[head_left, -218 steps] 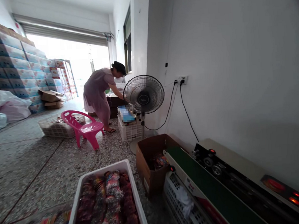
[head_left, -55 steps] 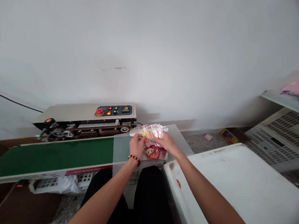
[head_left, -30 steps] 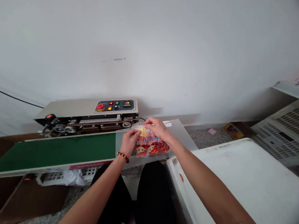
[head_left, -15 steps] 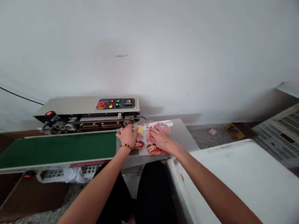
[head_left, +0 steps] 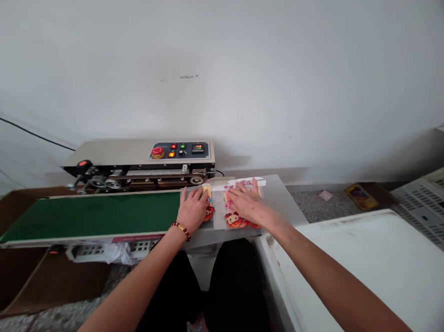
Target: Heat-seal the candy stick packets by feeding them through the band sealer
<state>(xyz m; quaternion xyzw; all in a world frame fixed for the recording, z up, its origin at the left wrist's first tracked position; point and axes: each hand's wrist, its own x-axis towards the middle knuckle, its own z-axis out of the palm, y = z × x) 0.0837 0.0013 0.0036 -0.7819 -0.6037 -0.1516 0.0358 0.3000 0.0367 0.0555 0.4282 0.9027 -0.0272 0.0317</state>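
My left hand (head_left: 193, 208), a beaded bracelet at its wrist, lies flat over a clear packet with a red-haired cartoon figure (head_left: 209, 214), at the right end of the green conveyor belt (head_left: 108, 213). Its fingers are stretched out and cover most of that packet. My right hand (head_left: 249, 204) rests, fingers spread, on a second cartoon packet (head_left: 233, 220), which seems to have others beneath or beside it. Both packets' upper ends point toward the band sealing machine (head_left: 131, 154). A pale smooth plate (head_left: 284, 197) lies under the right-hand packets.
The machine's control panel (head_left: 179, 151) has lit buttons and a red knob. On my right stands a white box top (head_left: 355, 258); beyond it are a plastic crate (head_left: 431, 208) and a small carton (head_left: 361, 196) on the floor. A cardboard box (head_left: 59, 281) sits below the belt.
The view has turned slightly left. Against the machine, my left hand and its packet have shifted a little left toward the belt. My right hand stays on its packets.
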